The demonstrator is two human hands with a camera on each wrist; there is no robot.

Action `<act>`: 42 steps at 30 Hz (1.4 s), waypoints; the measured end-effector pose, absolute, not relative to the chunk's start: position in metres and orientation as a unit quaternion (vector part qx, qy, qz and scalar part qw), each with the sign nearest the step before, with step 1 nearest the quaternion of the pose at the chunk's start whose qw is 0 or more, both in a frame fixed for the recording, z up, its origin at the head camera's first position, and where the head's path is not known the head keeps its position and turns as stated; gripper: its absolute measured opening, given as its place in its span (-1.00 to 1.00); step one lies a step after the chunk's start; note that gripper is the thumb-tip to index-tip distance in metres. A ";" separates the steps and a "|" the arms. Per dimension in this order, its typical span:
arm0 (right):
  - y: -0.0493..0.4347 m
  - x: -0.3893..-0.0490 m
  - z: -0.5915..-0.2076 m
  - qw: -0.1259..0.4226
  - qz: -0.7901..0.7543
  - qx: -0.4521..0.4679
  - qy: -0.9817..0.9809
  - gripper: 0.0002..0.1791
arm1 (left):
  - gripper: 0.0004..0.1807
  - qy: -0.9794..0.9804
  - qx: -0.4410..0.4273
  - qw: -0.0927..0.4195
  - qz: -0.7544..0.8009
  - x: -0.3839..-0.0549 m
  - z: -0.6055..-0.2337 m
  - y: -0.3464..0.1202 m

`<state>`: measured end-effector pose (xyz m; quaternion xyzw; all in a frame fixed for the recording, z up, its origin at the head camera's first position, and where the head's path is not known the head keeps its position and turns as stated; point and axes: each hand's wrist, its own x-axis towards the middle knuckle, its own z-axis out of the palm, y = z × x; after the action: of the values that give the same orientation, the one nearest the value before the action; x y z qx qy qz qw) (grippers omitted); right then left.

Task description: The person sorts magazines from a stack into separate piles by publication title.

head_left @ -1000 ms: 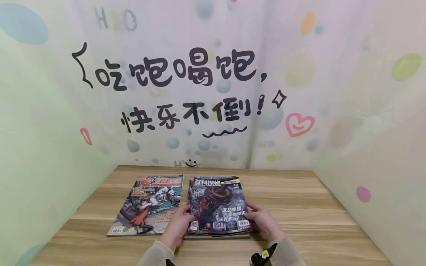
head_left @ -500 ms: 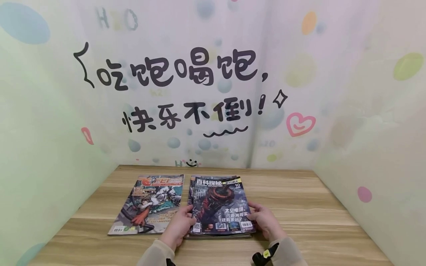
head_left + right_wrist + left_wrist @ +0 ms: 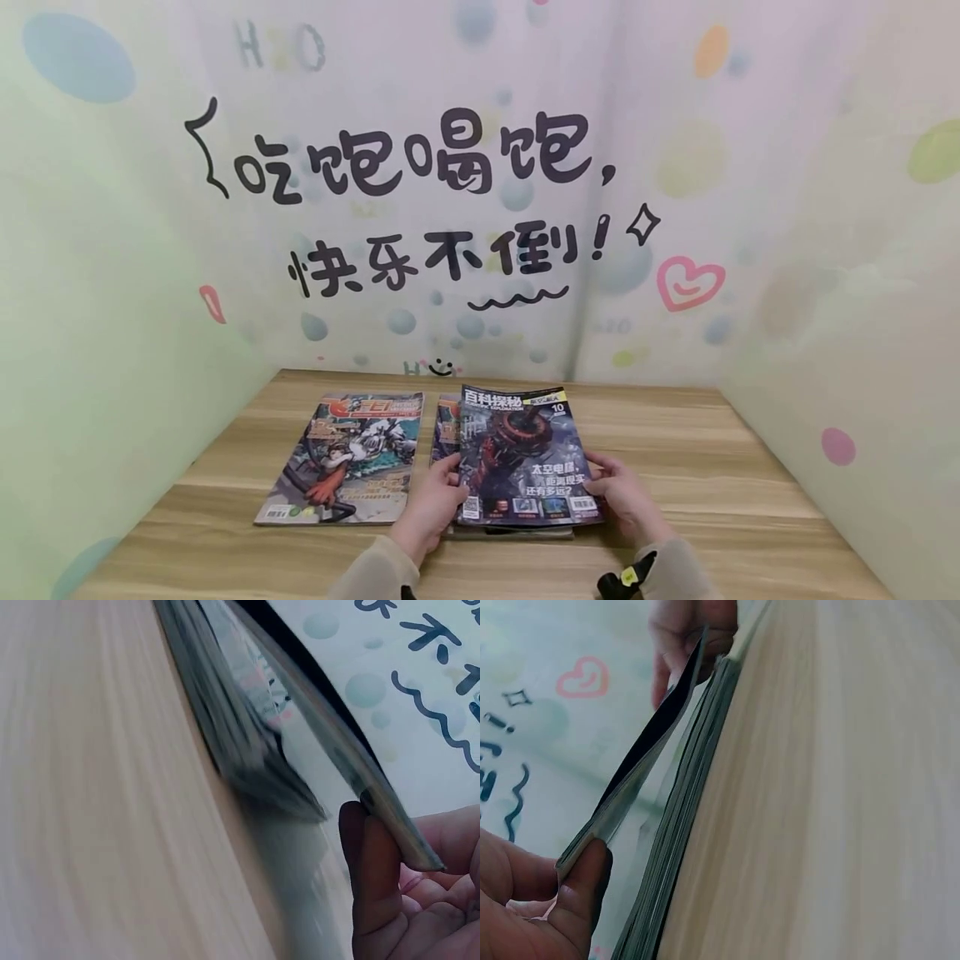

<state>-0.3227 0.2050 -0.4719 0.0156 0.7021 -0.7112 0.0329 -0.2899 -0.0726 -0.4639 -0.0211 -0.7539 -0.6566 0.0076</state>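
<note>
A magazine (image 3: 519, 454) is pinched by left grip (image 3: 431, 508) and right grip (image 3: 624, 497). At its nine o'clock, another magazine (image 3: 352, 462) is laid.

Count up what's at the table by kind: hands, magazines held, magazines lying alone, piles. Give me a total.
Hands: 2, left hand and right hand
Held magazine: 1
Magazine lying alone: 1
Pile: 1, how many magazines in it unclear
Total: 5
</note>
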 end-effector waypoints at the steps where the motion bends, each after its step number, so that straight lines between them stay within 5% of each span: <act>1: 0.209 -0.323 -0.472 0.033 -0.710 0.015 0.703 -0.29 | -0.32 -0.752 -0.019 0.007 -0.658 -0.290 -0.464 -0.068; 16: 0.288 -0.325 -0.468 0.038 -0.677 0.027 0.734 -0.25 | -0.32 -0.734 -0.010 0.007 -0.679 -0.301 -0.467 0.012; 42: 0.378 -0.316 -0.472 0.084 -0.639 0.061 0.762 -0.21 | -0.36 -0.713 0.012 -0.071 -0.698 -0.300 -0.469 0.098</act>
<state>-0.3164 0.3776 -0.4718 0.0610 0.7624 -0.6387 0.0837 -0.3004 0.0985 -0.4687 0.0116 -0.7129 -0.6976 -0.0713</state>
